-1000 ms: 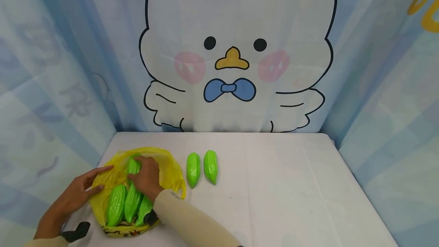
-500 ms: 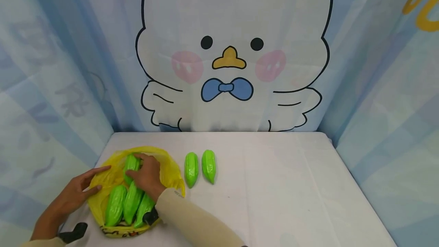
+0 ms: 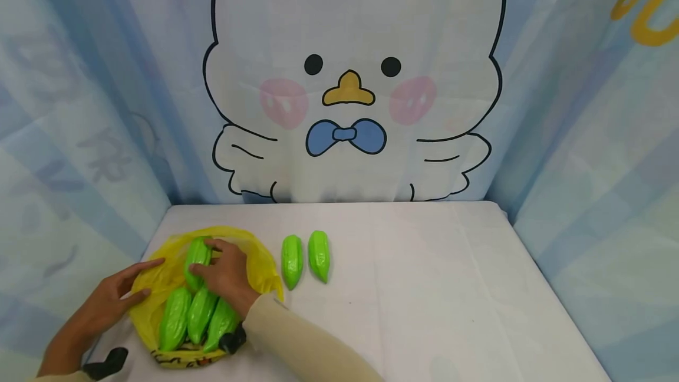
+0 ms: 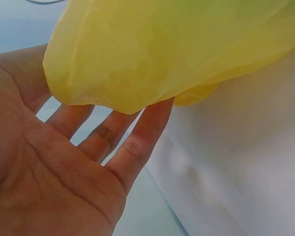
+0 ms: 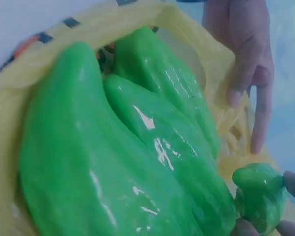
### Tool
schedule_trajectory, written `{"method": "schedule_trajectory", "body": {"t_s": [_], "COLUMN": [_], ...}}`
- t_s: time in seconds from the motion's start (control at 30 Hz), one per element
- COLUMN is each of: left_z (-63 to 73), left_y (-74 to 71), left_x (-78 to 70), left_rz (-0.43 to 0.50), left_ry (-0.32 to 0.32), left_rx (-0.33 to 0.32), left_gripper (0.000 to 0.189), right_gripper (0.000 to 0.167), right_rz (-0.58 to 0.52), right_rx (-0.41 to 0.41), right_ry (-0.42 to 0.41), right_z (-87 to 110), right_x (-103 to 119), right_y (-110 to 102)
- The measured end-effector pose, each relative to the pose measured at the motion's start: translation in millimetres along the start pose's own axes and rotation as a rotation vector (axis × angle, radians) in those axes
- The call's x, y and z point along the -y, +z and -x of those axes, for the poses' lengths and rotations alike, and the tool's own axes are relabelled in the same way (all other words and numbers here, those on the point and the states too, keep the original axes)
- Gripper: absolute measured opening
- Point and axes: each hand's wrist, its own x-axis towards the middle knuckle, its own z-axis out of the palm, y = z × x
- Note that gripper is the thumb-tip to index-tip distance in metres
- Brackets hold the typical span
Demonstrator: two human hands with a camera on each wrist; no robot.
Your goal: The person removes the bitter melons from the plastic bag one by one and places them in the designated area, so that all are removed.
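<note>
A yellow plastic bag [image 3: 251, 246] lies wide open at the left of the table, with several glossy, ridged green bitter melons inside. My right hand [image 3: 229, 270] reaches into it and pinches one bitter melon [image 3: 196, 261] between thumb and fingers. Below that one, three more bitter melons [image 3: 175, 318] lie side by side. In the right wrist view the held melon [image 5: 260, 194] appears end-on, with fingertips around it. My left hand [image 3: 108, 299] rests against the bag's left edge, fingers extended. In the left wrist view its fingers [image 4: 132, 150] reach behind the yellow film, which hides their tips.
Two bitter melons [image 3: 292, 261] [image 3: 319, 256] lie apart on the white tablecloth [image 3: 424, 287], right of the bag. Light blue curtains [image 3: 594, 193] enclose the table at the sides and back. The back one carries a printed white bird with a bow tie.
The head view has drifted slightly, so the scene sits farther left. My right hand keeps its pinch on the bitter melon, and a little more of that melon shows. The left hand stays at the bag.
</note>
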Motion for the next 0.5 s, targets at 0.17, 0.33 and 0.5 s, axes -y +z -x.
{"method": "schedule_trajectory", "body": {"t_s": [0.17,0.33,0.5], "left_z": [-0.5,-2.1,-2.0], "left_y": [-0.4,0.9,2.1], "left_x": [-1.4,-1.0,-1.1], "left_rz": [0.002,-0.011,-0.046], "left_ry": [-0.034,-0.04,-0.067], "left_rx": [0.018,0.019,0.02], "left_gripper": [0.051,0.051,0.051], "right_gripper": [0.051,0.051,0.051], "right_rz": [-0.057,-0.088,-0.088], "right_rx": [0.042,0.062,0.067], "right_ry": [0.01,-0.019,-0.059], "right_z": [11.8,22.1,28.9], "right_x": [2,4,8], "right_y": [-8,-15,-20]}}
